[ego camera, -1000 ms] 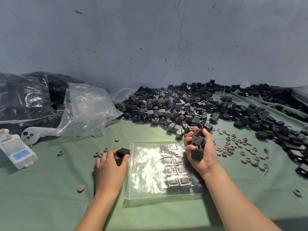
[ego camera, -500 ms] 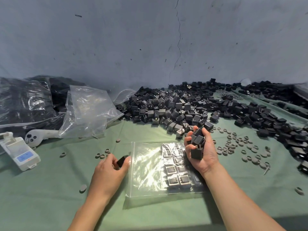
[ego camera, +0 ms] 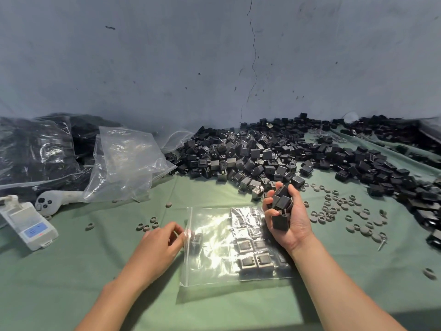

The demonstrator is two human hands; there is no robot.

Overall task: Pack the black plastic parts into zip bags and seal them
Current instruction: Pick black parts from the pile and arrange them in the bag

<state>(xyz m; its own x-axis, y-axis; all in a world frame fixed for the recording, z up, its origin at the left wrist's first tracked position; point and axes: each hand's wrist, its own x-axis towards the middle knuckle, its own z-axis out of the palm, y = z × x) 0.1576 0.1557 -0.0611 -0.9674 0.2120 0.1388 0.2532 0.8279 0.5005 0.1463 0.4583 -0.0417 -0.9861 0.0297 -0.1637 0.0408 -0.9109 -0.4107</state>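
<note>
One zip bag (ego camera: 214, 259), about four black parts (ego camera: 281, 222) in right hand (ego camera: 297, 226)

From my end, a flat grey-blue wall (ego camera: 167, 56) fills the upper half of the feed. It is matt and flecked with small dark scuffs. A thin crack (ego camera: 253, 58) runs down it from the top edge almost to where it meets the table (ego camera: 59, 283). The table sits right against the wall, covered by a dull green cloth (ego camera: 358, 271) with shallow creases. The light is soft, cool and fairly even. I see the cloth turn darker in a band (ego camera: 417, 321) at its near right corner.
</note>
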